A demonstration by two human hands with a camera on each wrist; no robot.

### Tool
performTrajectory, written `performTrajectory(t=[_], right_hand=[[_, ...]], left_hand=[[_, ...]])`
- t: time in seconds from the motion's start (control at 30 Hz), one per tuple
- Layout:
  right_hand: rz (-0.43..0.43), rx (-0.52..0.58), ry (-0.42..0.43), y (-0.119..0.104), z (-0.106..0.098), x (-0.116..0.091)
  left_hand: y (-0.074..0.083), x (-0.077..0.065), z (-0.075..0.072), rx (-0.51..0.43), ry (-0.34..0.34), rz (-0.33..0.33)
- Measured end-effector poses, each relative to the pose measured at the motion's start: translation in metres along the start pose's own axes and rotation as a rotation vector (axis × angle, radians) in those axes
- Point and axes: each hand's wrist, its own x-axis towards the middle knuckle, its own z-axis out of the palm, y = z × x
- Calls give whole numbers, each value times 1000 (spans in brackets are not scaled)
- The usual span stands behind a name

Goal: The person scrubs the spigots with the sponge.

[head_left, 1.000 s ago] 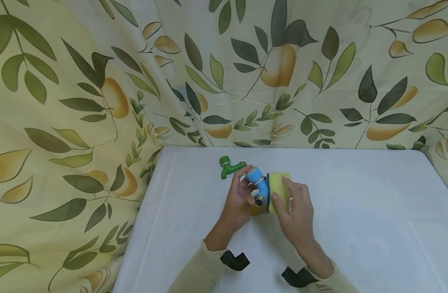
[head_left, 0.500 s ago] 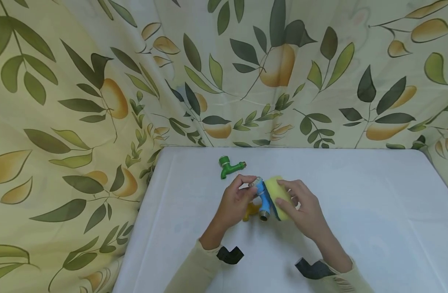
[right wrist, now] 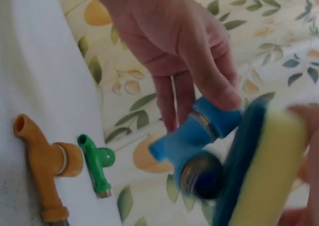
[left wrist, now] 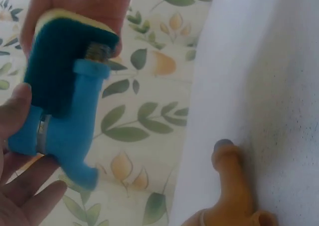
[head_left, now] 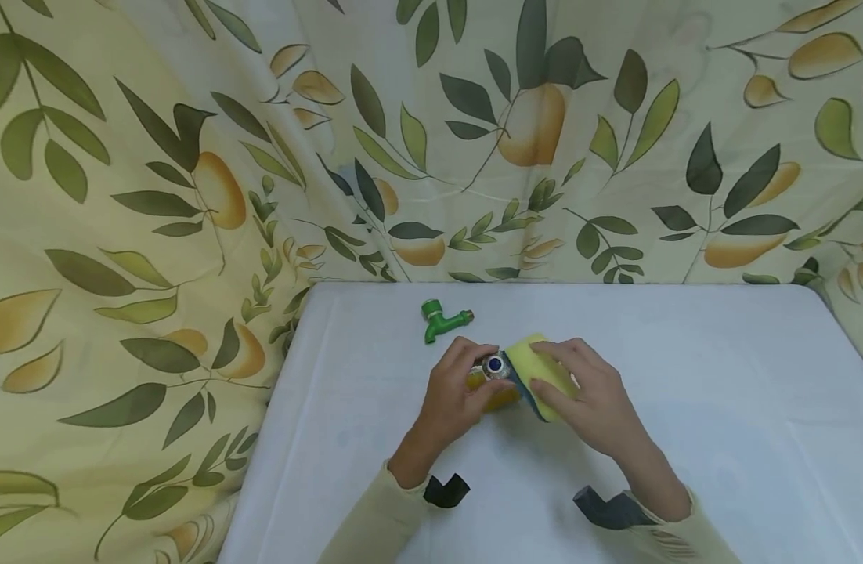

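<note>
A blue plastic tap [left wrist: 79, 121] with a threaded metal end is held by my left hand [head_left: 451, 393], thumb and fingers gripping its knob end. In the head view mostly its round metal end shows. My right hand [head_left: 595, 395] grips a yellow sponge [head_left: 539, 372] with a dark green scouring side, and that side lies against the tap, as seen in the left wrist view. Below the hands, an orange-yellow tap [right wrist: 42, 161] lies on the table, partly hidden in the head view by my left hand.
A green tap [head_left: 445, 319] lies farther back on the white table [head_left: 720, 407]. A curtain [head_left: 417, 157] printed with leaves and fruit hangs behind and to the left of it. Black straps [head_left: 447, 491] sit at both wrists.
The blue tap has been turned so its threaded end faces up toward the head camera. The sponge has tilted and stays against it. My right forearm has shifted slightly right.
</note>
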Motion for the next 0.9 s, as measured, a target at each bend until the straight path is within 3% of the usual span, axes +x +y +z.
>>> performTrajectory(t=[0.13,0.3,0.43,0.6,0.73,0.9], right_hand=[[-18,-134,98,-7,6,-3],[-116,-311,235,-13,16,-9],[-158,-421,301,-13,25,-10],[-176,-439,317,-13,35,-12],[-154,-411,369,-10,37,-9],[-192,-404,374,-7,40,-8]], left_hand=[[7,-1,0,83,32,-8],[16,-1,3,275,59,-24],[21,0,6,406,119,-63],[21,0,9,445,200,-95],[20,-2,10,453,214,-71],[20,-2,11,478,234,-65]])
